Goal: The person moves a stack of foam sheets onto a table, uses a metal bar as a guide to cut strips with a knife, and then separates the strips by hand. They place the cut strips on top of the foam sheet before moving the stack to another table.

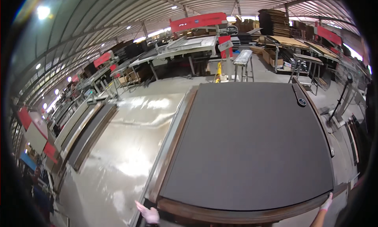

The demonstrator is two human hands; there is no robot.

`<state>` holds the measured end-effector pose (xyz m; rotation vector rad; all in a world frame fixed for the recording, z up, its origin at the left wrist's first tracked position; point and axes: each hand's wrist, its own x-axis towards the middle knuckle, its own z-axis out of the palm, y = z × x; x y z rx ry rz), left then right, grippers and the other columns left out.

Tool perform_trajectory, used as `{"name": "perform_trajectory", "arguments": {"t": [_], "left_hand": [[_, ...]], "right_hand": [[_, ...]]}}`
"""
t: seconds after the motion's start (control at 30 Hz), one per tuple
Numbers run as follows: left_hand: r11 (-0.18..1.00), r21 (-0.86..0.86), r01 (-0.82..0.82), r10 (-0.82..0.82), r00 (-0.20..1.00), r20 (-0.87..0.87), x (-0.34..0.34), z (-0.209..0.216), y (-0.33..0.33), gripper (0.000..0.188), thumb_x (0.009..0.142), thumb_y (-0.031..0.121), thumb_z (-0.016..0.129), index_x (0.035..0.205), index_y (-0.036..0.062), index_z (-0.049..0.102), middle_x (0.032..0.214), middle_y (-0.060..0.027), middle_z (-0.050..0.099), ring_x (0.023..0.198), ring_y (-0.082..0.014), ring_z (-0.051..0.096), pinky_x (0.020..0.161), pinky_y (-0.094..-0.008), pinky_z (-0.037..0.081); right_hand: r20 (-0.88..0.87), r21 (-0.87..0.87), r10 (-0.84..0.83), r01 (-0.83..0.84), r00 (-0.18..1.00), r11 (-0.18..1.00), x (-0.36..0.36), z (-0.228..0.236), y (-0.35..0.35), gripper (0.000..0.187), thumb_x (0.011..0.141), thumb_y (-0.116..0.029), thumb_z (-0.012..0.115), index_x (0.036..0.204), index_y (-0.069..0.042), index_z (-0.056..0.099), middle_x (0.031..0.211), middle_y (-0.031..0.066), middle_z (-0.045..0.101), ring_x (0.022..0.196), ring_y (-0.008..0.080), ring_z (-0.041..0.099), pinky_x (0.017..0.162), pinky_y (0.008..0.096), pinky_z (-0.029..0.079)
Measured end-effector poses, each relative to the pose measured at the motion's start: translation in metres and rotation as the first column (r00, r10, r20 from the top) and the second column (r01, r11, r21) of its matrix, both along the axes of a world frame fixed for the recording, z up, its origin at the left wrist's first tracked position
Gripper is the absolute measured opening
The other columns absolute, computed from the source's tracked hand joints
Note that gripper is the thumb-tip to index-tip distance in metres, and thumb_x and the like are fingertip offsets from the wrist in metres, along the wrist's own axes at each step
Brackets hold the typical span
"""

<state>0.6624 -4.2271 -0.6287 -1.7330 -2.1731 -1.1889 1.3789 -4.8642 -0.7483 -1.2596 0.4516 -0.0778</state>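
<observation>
A large dark grey flat panel (248, 144) lies on the worktable in front of me. Brown strips run along its sides: a left strip (175, 144), a near strip (220, 216) and a thin right strip (315, 108). My left hand (149, 214), in a pale glove, is by the panel's near left corner with its fingers stretched out, holding nothing I can see. At the near right corner, my gloved right hand (327, 202) has its fingers round the end of the near strip; part of the grip is hidden.
A black-rimmed round tool (301, 102) rests on the panel's far right. Left of it is a shiny metal tabletop (130, 148) carrying brown-edged dark pieces (92, 136). A black-handled upright (341, 95) stands at the right. Farther off are a long workbench (181, 49) and stacked boards (273, 24).
</observation>
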Motion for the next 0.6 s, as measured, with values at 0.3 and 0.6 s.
{"name": "perform_trajectory", "arguments": {"t": [0.3, 0.6], "left_hand": [[0.260, -0.950, 0.175, -0.832, 0.540, -0.128, -0.017, 0.006, 0.172, 0.044, 0.069, 0.035, 0.067, 0.103, 0.0078, 0.064, 0.102, -0.0198, 0.065, 0.099, -0.0358, 0.061, 0.085, -0.0412, 0.050], [0.670, -0.381, 0.637, -0.292, 0.698, 0.654, -0.011, -0.021, 0.036, 0.044, 0.097, 0.038, 0.044, 0.112, 0.0001, 0.060, 0.103, -0.0164, 0.061, 0.094, -0.0262, 0.056, 0.086, -0.0362, 0.047]], "right_hand": [[0.015, -0.182, -0.042, 0.044, 0.999, 0.982, 0.021, -0.027, -0.007, 0.054, 0.085, -0.034, 0.065, 0.124, 0.001, 0.051, 0.109, 0.0088, 0.059, 0.092, 0.0208, 0.058, 0.084, 0.0362, 0.049], [0.063, -0.115, -0.117, 0.124, 0.991, 0.986, -0.018, -0.007, -0.006, 0.052, 0.084, -0.027, 0.066, 0.123, 0.003, 0.051, 0.113, 0.0090, 0.058, 0.097, 0.0228, 0.057, 0.087, 0.0380, 0.047]]}}
